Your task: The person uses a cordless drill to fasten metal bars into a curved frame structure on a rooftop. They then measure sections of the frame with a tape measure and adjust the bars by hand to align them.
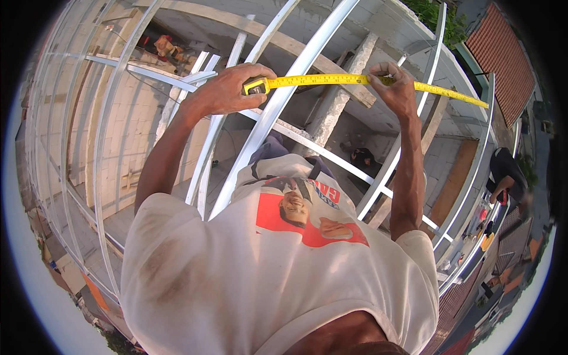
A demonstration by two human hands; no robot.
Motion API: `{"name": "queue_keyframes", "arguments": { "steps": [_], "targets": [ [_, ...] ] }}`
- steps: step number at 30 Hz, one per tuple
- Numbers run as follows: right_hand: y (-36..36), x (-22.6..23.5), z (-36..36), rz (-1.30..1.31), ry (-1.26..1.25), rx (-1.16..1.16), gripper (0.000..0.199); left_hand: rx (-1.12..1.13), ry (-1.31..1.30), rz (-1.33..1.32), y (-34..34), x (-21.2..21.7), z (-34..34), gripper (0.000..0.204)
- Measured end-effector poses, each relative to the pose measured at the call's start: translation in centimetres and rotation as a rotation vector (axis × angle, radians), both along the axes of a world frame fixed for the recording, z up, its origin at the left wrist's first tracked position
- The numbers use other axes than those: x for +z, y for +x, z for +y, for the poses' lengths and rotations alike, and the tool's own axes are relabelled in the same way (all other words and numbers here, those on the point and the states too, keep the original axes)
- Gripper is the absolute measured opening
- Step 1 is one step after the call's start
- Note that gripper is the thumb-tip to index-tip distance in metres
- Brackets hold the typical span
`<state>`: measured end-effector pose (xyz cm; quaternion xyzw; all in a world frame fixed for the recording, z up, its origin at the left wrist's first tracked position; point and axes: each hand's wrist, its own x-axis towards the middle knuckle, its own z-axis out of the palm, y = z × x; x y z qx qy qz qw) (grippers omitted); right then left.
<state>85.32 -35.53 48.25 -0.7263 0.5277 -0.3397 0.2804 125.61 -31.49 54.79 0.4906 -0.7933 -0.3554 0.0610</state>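
Observation:
My left hand (223, 90) is closed around the yellow and black case of a tape measure (256, 87). Its yellow blade (319, 79) stretches to the right, above a silver metal beam (284, 97). Farther along, my right hand (395, 92) pinches the blade between thumb and fingers. Past that hand, the blade's free end slopes down toward a curved-looking metal strip at the right. Both arms are raised out in front of my chest, apart from the beams below.
Silver metal beams cross around me, with gaps down to lower levels. Beneath lie a rough concrete beam (338, 112) and a wooden plank (454, 183). One person (362, 158) is below; another (506, 174) is at the right. A red tiled roof (500, 56) stands far right.

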Motion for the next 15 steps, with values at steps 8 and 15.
{"name": "queue_keyframes", "arguments": {
  "steps": [8, 15],
  "targets": [
    [-0.8, -0.6, -0.1, -0.047, 0.044, 0.001, 0.018, 0.016, 0.019, -0.007, -0.2, -0.2, 0.0, 0.050],
    [-1.3, -0.7, -0.4, -0.047, 0.065, -0.010, 0.017, 0.018, 0.008, -0.030, -0.3, -0.6, -0.4, 0.050]
  ]
}}
